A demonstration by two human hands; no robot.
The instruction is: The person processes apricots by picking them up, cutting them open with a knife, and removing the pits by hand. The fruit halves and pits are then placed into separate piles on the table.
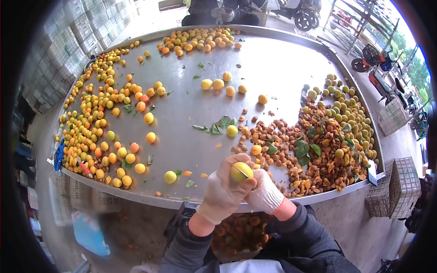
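Observation:
My gloved left hand [222, 193] is closed around a yellow apricot [237, 174] just above the near edge of the metal table. A thin knife blade [246, 171] lies across the fruit. Pressed close beside it, my right hand [265, 193], in a white knit glove, is closed on the knife, whose handle is hidden. Right of my hands spreads a heap of brown apricot pits [284, 136], mixed with leaves and pulp. Below the table edge, between my arms, a container holds halved apricots [241, 232].
Many ripe apricots [91, 123] lie along the table's left side, and another group [198, 38] at the far edge. Greenish fruit [350, 109] is piled at the right. The raised table rim [136, 190] runs in front of me. Crates [403, 186] stand right; a person [223, 13] sits opposite.

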